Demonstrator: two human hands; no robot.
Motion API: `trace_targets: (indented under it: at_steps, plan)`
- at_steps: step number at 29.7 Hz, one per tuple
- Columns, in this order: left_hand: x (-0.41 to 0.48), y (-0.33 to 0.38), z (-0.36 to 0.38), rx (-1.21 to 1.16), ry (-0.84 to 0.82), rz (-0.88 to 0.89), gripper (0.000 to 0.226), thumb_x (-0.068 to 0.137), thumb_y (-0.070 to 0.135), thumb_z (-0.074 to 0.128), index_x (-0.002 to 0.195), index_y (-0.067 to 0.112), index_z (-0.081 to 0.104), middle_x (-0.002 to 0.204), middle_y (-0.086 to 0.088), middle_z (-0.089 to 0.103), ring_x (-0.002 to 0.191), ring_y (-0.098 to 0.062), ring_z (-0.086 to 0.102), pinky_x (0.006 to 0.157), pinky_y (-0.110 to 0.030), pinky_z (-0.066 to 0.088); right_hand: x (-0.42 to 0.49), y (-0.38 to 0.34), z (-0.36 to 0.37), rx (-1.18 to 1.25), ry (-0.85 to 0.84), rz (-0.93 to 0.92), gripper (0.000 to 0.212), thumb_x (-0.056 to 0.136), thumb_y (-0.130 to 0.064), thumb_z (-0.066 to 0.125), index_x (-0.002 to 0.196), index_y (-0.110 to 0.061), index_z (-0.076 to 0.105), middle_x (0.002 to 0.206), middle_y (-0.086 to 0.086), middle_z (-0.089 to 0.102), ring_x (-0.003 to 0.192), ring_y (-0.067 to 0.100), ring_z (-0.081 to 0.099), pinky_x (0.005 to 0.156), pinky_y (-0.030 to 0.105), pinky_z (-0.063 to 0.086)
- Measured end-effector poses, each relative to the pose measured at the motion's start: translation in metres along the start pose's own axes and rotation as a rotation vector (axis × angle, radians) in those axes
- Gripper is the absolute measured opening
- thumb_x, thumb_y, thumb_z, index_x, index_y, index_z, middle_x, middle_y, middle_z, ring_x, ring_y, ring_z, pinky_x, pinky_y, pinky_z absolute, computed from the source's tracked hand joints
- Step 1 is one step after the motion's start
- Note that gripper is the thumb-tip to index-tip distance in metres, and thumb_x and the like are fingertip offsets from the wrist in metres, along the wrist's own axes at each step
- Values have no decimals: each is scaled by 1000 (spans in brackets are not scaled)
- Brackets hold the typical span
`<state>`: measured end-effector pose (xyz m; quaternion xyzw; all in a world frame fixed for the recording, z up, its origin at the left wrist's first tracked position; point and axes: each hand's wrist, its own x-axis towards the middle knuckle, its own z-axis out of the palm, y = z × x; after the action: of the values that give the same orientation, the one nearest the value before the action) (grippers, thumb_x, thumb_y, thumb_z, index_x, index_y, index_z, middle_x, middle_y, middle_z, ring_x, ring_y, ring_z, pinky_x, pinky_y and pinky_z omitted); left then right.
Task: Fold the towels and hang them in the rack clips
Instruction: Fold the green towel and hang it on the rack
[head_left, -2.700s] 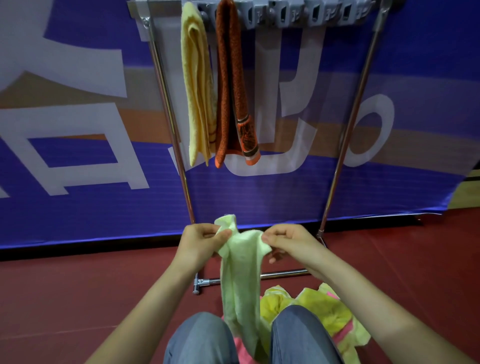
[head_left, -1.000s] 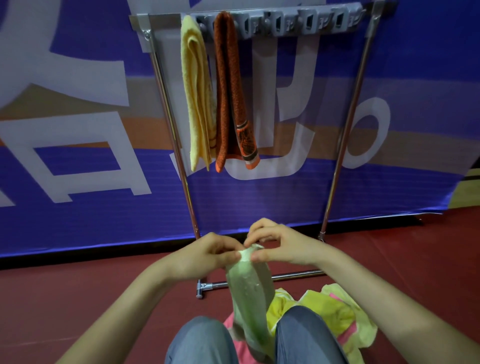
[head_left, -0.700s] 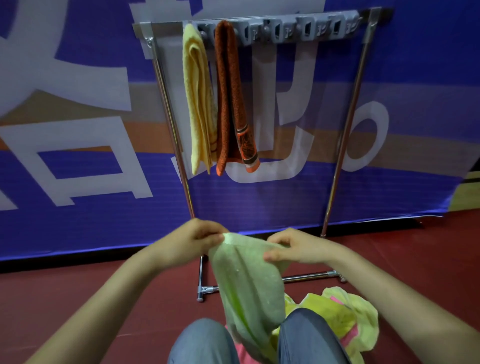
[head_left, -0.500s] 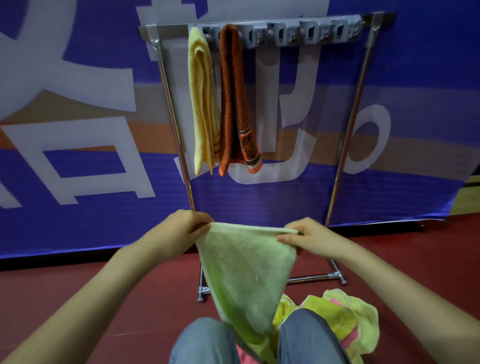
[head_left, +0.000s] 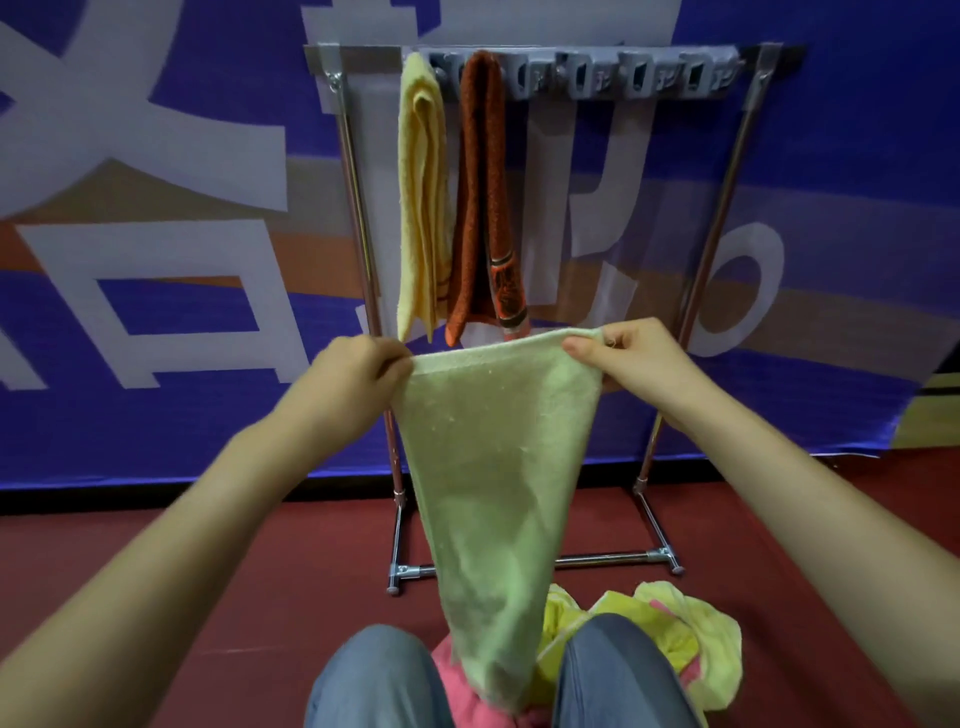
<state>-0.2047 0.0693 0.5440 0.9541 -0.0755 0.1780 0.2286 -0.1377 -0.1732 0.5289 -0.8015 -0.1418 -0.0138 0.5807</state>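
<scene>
A light green towel (head_left: 493, 478) hangs spread in front of me, its top edge stretched level. My left hand (head_left: 358, 379) pinches the top left corner and my right hand (head_left: 628, 358) pinches the top right corner. The towel narrows downward and its lower end drops between my knees. Behind it stands a metal rack (head_left: 722, 218) with a grey strip of clips (head_left: 613, 78) along the top. A folded yellow towel (head_left: 423, 202) and a folded orange towel (head_left: 483, 197) hang from the leftmost clips.
A heap of yellow and pink towels (head_left: 675, 639) lies on the red floor by my right knee. A blue banner (head_left: 156, 260) with white lettering stands right behind the rack. The rack's base bar (head_left: 597, 560) crosses the floor ahead of my knees.
My hands, which held the bunched green towel close together, have moved apart and upward, spreading its top edge flat. The view has tilted up a little.
</scene>
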Motion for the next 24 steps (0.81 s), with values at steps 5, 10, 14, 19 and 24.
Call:
trace_targets:
  at_steps: [5,10,14,19,24]
  plan:
    - [-15,1,15,-144,4,-105,24,88,10,48,85,-2,68,68,-14,65,67,-29,63,69,-39,53,-10,14,7,-23,-19,87,29,85,-17,60,92,12,63,74,15,61,48,0,57,49,16,51]
    - [-25,6,31,-312,6,-260,23,83,6,50,73,-3,68,59,-14,65,49,-18,64,58,-33,58,-20,23,21,64,72,152,16,81,-11,64,67,-7,58,63,8,58,41,0,56,42,20,51]
    - [-31,11,46,-411,19,-343,22,81,6,51,68,-3,67,62,-20,67,53,-23,66,61,-40,59,-36,30,42,115,53,195,17,81,-8,63,66,-7,56,63,9,56,43,2,53,39,18,47]
    - [-39,26,65,-426,-28,-312,23,81,7,50,70,-5,67,65,-22,68,55,-23,67,63,-40,58,-53,41,75,57,67,57,13,77,-8,68,67,0,65,51,-3,53,40,-4,46,44,10,38]
    - [-46,24,74,-449,-64,-330,25,83,9,49,70,-2,67,68,-22,68,64,-30,68,68,-46,56,-68,46,95,164,11,54,12,77,0,64,76,-12,69,60,-9,64,55,-5,55,64,22,47]
